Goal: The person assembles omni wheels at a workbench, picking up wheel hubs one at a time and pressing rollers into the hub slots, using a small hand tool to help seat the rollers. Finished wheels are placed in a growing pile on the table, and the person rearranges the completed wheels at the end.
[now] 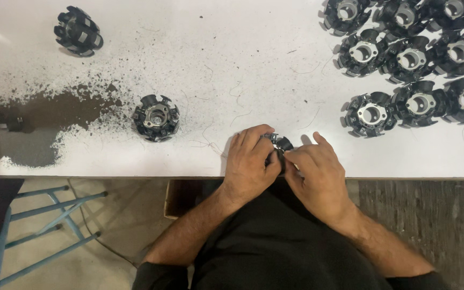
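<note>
At the surface's [296, 80] near edge, both hands are gripping one small black-and-metal part [280, 144].
Left hand [251, 164] and right hand [318, 172] are closing around it — finished-looking black stator cores [412, 56] are lying grouped far right, two more [156, 117] are sitting apart.

Bare white table [253, 70] ahead; lone rotor [156, 117] left, clustered rotors [412, 53] crowding far right.

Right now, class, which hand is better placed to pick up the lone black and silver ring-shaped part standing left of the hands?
Left. The left hand is nearer the ring-shaped part, with bare table between; the right hand sits farther away.
</note>
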Available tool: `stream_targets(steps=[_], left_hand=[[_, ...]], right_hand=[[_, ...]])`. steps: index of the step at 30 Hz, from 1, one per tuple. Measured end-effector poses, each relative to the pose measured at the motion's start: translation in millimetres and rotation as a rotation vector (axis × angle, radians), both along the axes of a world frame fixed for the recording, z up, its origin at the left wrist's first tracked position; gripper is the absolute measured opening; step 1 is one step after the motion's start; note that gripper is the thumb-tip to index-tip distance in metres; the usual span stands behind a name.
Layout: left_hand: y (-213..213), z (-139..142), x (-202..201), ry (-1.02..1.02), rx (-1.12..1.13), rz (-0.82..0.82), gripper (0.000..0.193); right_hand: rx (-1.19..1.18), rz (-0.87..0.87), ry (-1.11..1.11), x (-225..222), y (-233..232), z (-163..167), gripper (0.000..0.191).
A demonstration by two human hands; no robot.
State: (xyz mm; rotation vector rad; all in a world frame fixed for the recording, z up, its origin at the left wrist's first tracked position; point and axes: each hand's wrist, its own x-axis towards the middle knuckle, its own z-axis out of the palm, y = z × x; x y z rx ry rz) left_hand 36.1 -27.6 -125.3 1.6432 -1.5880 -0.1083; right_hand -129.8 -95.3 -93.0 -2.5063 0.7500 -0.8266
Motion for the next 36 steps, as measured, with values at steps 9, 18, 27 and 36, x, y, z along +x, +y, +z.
stream_targets(steps=[9, 18, 27, 36], left_hand=[[10.3, 29.4, 24.6, 0.002, 0.042, -0.002, 0.027], [-3.5, 28.9, 27.7, -0.087, 0.181, -0.118, 0.016], [-7.7, 35.1, 30.7, -0.086, 0.247, -0.188, 0.019], [-7.2, 32.6, 32.3, -0.073, 0.168, -0.198, 0.022]], right_hand=[[0.004, -0.051, -0.142, -7.2, -6.4, -2.9, 0.022], [0.055, -0.063, -0.144, -1.6, -7.8, -15.8, 0.02], [0.071, -0.05, -0.134, -0.4, -9.6, -11.4, 0.019], [0.092, -0.057, -0.127, -1.0, -14.1, -12.0, 0.019]])
